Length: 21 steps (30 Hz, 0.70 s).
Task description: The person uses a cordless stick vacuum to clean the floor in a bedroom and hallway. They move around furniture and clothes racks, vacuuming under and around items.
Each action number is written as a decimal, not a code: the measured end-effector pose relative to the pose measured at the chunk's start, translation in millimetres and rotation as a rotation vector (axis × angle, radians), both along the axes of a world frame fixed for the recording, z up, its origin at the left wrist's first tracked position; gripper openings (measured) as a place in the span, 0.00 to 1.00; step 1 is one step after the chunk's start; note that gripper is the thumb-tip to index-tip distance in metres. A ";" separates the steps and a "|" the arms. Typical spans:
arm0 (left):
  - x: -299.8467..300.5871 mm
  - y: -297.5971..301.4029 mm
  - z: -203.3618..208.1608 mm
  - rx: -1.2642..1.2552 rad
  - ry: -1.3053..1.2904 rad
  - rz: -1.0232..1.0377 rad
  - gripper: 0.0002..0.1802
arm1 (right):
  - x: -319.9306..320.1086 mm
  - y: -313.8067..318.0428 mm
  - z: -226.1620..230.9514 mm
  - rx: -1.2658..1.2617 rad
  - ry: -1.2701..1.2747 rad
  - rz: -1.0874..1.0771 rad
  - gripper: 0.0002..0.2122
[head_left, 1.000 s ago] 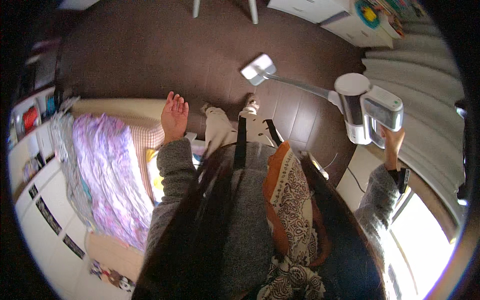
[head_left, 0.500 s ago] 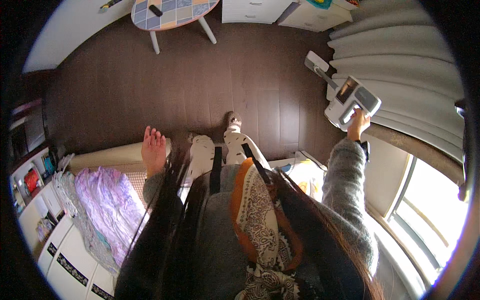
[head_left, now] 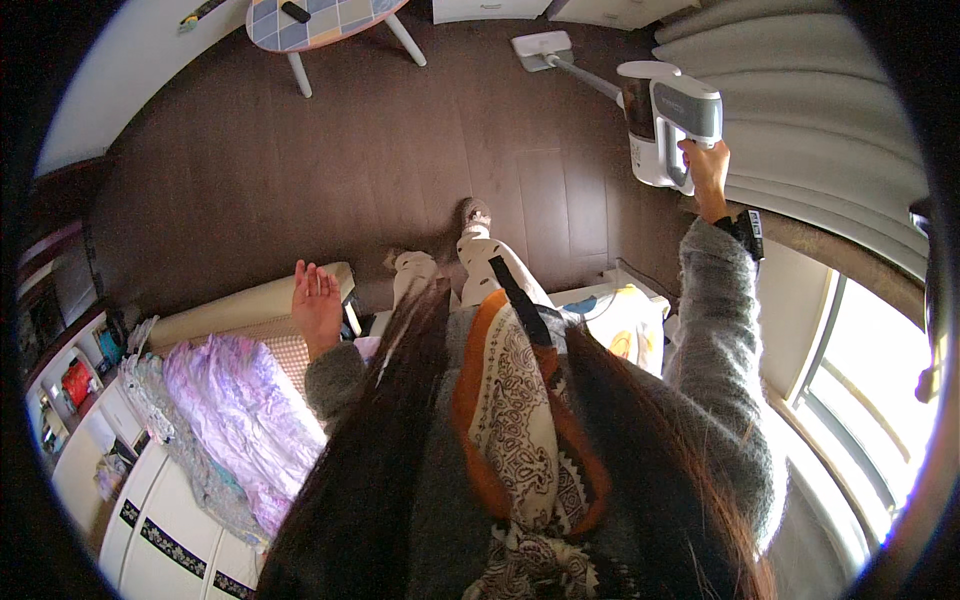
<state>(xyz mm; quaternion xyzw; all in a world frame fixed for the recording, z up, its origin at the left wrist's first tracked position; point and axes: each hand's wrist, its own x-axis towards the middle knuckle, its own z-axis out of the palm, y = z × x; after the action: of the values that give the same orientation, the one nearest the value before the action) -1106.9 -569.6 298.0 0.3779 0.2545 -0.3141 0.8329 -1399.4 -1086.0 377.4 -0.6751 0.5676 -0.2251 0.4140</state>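
My right hand grips the handle of a white and grey stick vacuum cleaner, fingers wrapped round it. From the vacuum's body a grey tube slants away to the far left, ending in a flat white floor head on the dark wooden floor. My left hand is raised with its fingers stretched out and nothing in it. It hangs nearest the end of a beige padded bed or bench.
A round tile-topped table with white legs stands far left. White drawers line the back. Grey curtains hang right, beside a bright window. Purple bedding lies at left, near cluttered shelves.
My right hand has pushed the vacuum cleaner forward, and its floor head has swung left across the floor, away from the curtain. My left hand stays raised, shifted slightly.
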 end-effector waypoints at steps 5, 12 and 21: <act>9.0 12.1 -3.7 -0.152 -0.078 -0.057 0.16 | 15.5 46.3 39.2 0.099 0.029 0.253 0.09; 16.7 63.6 -11.2 -0.089 0.056 0.187 0.16 | 74.3 163.5 69.1 -0.070 0.052 0.565 0.18; 45.1 204.5 -10.6 0.078 0.057 0.447 0.21 | 180.8 174.0 67.5 0.167 -0.235 0.272 0.02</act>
<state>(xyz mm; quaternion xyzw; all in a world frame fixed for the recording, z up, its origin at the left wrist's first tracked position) -1061.8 -365.1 287.4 0.3350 0.3673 -0.1222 0.8590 -1218.6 -912.0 444.9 -0.6780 0.4358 -0.1963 0.5585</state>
